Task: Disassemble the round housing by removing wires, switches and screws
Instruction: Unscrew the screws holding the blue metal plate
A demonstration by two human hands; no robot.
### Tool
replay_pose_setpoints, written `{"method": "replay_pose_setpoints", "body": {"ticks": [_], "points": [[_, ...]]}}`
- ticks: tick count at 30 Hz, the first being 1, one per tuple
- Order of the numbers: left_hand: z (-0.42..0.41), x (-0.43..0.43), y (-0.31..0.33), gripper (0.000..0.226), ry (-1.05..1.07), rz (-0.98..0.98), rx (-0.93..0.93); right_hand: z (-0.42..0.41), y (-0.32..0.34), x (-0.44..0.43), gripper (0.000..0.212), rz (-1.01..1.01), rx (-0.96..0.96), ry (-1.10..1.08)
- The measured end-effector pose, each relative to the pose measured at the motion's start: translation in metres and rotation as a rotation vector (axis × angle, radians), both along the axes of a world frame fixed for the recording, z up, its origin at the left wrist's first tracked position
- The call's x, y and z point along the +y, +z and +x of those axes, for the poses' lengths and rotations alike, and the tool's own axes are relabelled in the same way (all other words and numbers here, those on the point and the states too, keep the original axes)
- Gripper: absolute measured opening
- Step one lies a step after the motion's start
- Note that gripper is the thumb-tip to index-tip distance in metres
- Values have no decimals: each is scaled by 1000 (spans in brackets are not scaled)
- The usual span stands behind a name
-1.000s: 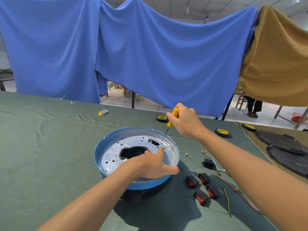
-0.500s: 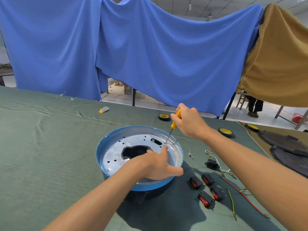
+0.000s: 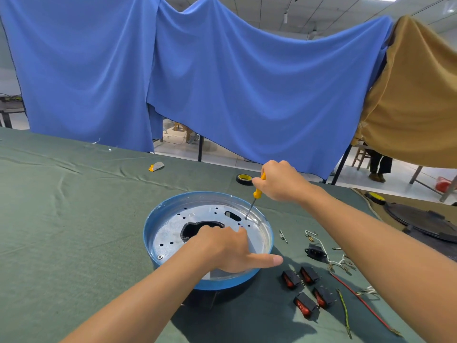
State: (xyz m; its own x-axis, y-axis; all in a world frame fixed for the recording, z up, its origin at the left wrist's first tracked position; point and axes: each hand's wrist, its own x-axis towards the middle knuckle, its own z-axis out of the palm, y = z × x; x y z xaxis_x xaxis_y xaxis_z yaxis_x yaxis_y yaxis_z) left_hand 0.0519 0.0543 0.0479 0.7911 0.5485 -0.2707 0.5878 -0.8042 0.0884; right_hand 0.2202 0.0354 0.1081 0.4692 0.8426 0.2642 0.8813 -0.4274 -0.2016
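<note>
Now round housing (image 3: 173, 214) under left hand (image 3: 228, 251), right hand (image 3: 279, 180) gripping screwdriver (image 3: 257, 193)

no text, label, brand, number or sign can be read anywhere in this view.

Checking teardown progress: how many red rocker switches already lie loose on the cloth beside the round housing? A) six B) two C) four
C: four red rocker switches lie loose on the green cloth, to the right of the round housing.
</note>
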Motion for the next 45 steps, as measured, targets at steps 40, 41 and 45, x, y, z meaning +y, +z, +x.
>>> {"method": "replay_pose_setpoints", "body": {"ticks": [40,41,45], "points": [[22,61,-34,40,-101,176,-337,-9,33,15,39,-383,-181,131],[23,63,-34,40,-95,167,-328,-9,33,15,39,-371,-175,142],[27,68,-37,41,-61,127,-311,-10,32,15,26,-359,-154,204]]}}
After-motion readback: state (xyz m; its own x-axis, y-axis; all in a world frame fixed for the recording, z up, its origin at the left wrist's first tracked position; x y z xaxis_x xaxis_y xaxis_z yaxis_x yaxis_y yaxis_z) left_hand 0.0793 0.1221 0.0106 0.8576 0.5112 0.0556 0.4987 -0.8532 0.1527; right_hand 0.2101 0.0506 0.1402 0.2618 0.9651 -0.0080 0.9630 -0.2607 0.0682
